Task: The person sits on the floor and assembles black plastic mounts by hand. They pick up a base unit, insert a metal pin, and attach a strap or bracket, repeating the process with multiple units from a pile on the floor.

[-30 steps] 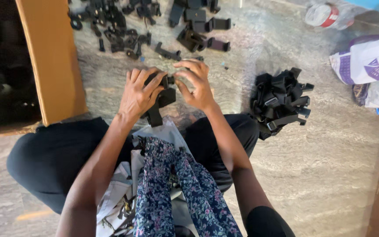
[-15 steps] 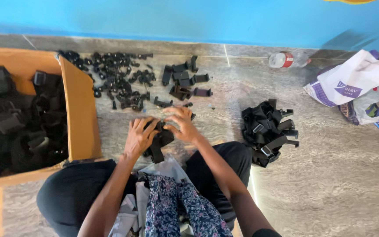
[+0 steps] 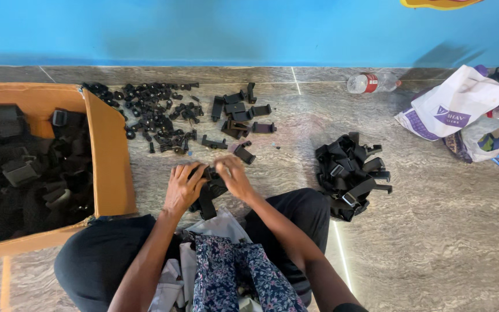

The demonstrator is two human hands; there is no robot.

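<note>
Both hands close on one black plastic clamp piece (image 3: 209,190), held just above the lap.

The left hand (image 3: 183,189) wraps its body while the right hand (image 3: 233,179) pinches the top end; it looks light, stiff and smooth (best gripped by the broad body), with loose small parts (image 3: 151,112) ahead.

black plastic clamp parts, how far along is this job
Looks done: a pile of black clamp assemblies on the floor to the person's right. In hand: left hand and right hand both grip one black plastic clamp piece. Left: scattered small black parts and a brown cardboard box holding many more.
</note>
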